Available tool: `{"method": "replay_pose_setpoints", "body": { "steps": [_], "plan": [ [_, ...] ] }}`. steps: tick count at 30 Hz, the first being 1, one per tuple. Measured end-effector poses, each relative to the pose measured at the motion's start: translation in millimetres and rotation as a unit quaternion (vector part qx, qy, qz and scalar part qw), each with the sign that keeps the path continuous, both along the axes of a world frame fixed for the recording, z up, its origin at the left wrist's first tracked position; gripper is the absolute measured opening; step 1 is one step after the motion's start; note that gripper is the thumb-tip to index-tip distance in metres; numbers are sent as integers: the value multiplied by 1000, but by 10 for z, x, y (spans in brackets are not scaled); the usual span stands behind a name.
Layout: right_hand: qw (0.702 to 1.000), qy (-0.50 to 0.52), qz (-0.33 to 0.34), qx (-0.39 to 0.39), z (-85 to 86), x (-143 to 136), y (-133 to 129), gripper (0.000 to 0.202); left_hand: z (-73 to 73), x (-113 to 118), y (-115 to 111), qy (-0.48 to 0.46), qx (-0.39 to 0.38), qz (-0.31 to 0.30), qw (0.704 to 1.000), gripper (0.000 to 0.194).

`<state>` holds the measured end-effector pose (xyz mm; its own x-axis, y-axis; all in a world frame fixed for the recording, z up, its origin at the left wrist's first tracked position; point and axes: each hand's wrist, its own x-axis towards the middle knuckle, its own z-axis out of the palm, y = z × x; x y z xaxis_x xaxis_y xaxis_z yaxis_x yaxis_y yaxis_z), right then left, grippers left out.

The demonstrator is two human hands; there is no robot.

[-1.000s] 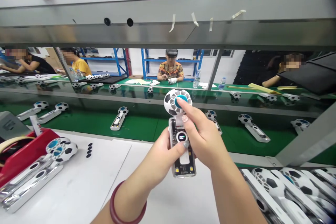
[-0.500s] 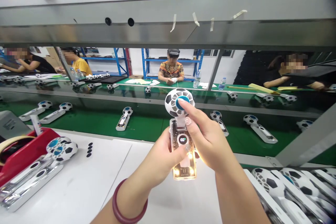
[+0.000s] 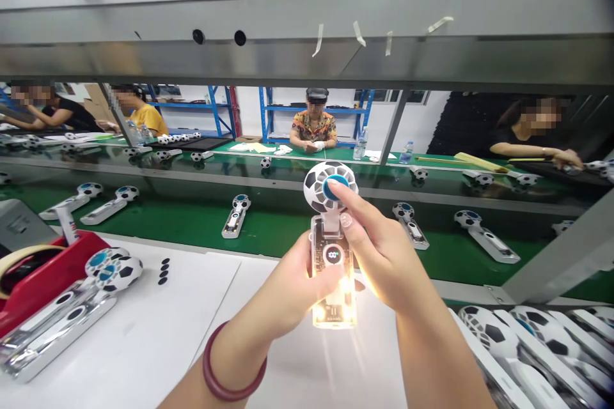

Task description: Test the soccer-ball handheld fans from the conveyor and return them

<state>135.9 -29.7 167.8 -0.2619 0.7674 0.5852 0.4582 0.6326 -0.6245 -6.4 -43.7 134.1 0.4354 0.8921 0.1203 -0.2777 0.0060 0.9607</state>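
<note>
Upright before me is a handheld fan [image 3: 314,195] with a football-patterned head, a blue disc in its middle and a clear handle. Lights glow inside the handle, and its small round display reads 100. My left hand [image 3: 288,294], with a dark red bangle on the wrist, is closed around the handle, its thumb lying across the front just below the display. My right hand [image 3: 384,252] touches the head: the index fingertip rests on the blue disc, while the thumb is by the neck of the fan. The other right fingers are hidden behind.
Two similar fans [image 3: 118,273] lie at left beside a red tape dispenser [image 3: 91,239] and several black dots [image 3: 164,271]. More fans [image 3: 499,332] are stacked at right. A green conveyor belt [image 3: 177,223] carries spaced fans. Co-workers [image 3: 314,128] sit beyond, below an overhead metal beam [image 3: 288,54].
The handle lights shine brighter and cast streaks on the white table. Fans on the near belt have shifted right, those on the far belt slightly left. Both hands keep nearly the same hold.
</note>
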Motion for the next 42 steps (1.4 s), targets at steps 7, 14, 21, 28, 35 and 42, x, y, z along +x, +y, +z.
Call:
{"method": "replay_pose_setpoints", "body": {
  "steps": [7,14,21,28,35,42],
  "plan": [
    [1000,1,6,2,4,18,-10,39,15,-26,-2,12,2,-12,1000,40],
    [1000,-1,8,2,4,45,-19,39,-7,-38,-9,8,14,-27,1000,36],
    [1000,10,17,-10,47,44,-55,38,-11,-41,-16,4,29,-43,999,47],
    [1000,11,19,9,6,58,-24,37,-60,-55,-3,-5,13,-77,997,64],
    [999,17,24,32,-22,62,-17,36,-57,-105,3,14,29,-43,999,61],
    [999,19,35,-8,35,58,-64,37,-87,-129,-5,14,32,-40,999,63]
  ]
}}
